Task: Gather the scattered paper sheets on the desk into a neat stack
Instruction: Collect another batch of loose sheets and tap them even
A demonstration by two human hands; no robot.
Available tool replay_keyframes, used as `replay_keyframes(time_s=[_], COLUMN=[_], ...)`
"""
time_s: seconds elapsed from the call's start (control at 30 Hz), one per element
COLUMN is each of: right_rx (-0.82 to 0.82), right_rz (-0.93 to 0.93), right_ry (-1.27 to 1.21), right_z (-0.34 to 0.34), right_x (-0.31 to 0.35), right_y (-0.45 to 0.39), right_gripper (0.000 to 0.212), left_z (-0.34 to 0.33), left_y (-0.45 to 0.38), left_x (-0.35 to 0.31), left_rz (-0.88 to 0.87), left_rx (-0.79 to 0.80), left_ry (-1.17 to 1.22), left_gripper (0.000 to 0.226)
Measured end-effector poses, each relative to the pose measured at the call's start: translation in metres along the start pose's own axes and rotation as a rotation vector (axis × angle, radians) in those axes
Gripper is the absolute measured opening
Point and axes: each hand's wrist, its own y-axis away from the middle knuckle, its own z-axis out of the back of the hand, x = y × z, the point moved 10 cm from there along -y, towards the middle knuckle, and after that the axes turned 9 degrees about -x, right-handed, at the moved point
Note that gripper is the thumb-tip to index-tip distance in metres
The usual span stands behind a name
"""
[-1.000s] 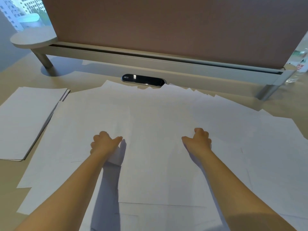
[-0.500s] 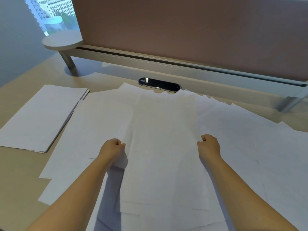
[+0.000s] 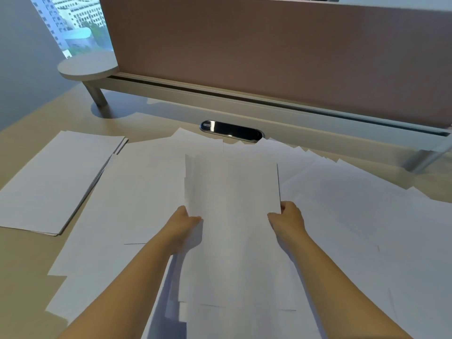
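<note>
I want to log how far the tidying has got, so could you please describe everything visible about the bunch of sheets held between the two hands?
The held bunch of sheets is plain white paper, several sheets roughly aligned, with edges slightly staggered on the left and bottom. It tilts up off the scattered sheets beneath it. The left hand grips its left edge and the right hand its right edge, near mid-height. No print is visible.
</note>
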Motion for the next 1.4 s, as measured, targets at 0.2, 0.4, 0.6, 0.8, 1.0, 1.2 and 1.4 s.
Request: replay_keyframes(time_s=[0.2, 0.4, 0.6, 0.8, 1.0, 1.2, 1.4], right_rx=[0.105, -0.016, -0.216, -0.184, -0.167, -0.475, -0.397], right_rz=[-0.077, -0.057, -0.239, -0.149, -0.076, -0.345, -0.39], right_ry=[-0.11, -0.214, 0.385, 0.292, -0.147, 0.358, 0.183], right_z=[0.002, 0.045, 0.115, 0.118, 0.112, 0.177, 0.174], right_x=[0.005, 0.004, -0.057, -0.069, -0.065, -0.1, -0.118], right_y=[0.002, 0.008, 0.034, 0.043, 0.038, 0.061, 0.06], right_gripper=[0.034, 0.03, 0.03, 0.057, 0.051, 0.058, 0.061], left_z=[0.02, 0.006, -0.038, -0.054, -0.081, -0.075, -0.091], left_y=[0.011, 0.02, 0.022, 0.034, 0.05, 0.04, 0.05], left_x=[-0.027, -0.046, -0.03, -0.035, -0.014, -0.016, -0.028], left_rz=[-0.15, -0.197, -0.22, -0.264, -0.124, -0.205, -0.244], left_rx=[-0.082, -0.008, 0.036, 0.031, 0.21, 0.049, 0.113], left_ry=[-0.072, -0.06, -0.32, -0.446, -0.243, -0.259, -0.273], left_gripper=[0.018, 0.018, 0.005, 0.007, 0.015, 0.023, 0.01])
